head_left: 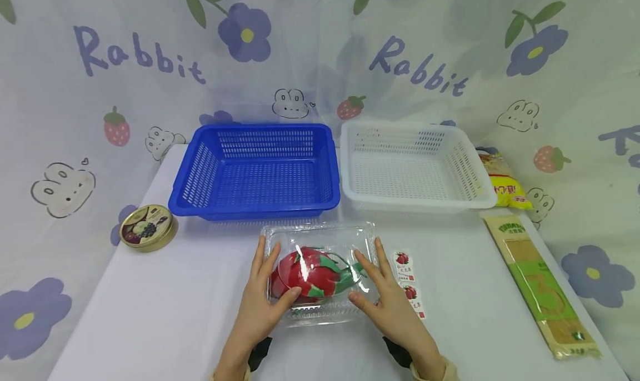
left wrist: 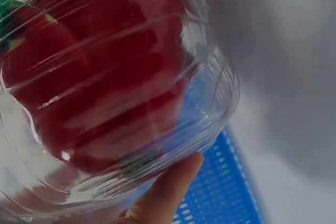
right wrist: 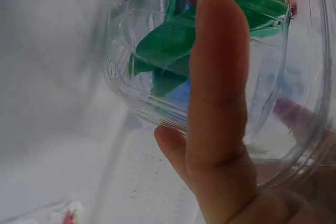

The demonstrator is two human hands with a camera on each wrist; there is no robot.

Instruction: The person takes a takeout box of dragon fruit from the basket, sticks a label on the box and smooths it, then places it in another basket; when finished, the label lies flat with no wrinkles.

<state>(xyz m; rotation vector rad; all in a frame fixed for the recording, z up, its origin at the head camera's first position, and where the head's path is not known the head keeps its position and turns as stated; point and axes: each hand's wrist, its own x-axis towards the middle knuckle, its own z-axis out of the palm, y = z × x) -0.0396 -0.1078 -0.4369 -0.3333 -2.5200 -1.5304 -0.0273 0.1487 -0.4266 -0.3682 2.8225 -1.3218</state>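
Observation:
A clear plastic clamshell box (head_left: 330,314) lies at the front middle of the white table with its lid down. Inside it sits a red dragon fruit (head_left: 310,270) with green scales; whether there is more than one I cannot tell. My left hand (head_left: 262,297) holds the box's left side, and my right hand (head_left: 392,300) holds its right side, thumbs towards the front of the lid. A left finger (left wrist: 168,187) touches the ribbed wall in the left wrist view. The right thumb (right wrist: 218,77) crosses the box in the right wrist view.
Behind the box stand a blue basket (head_left: 255,210) and a white basket (head_left: 420,202). A round gold tin (head_left: 148,228) is on the left. Sticker labels (head_left: 404,265) lie beside my right hand. A yellow snack bag (head_left: 505,184) and a noodle packet (head_left: 542,289) line the right edge.

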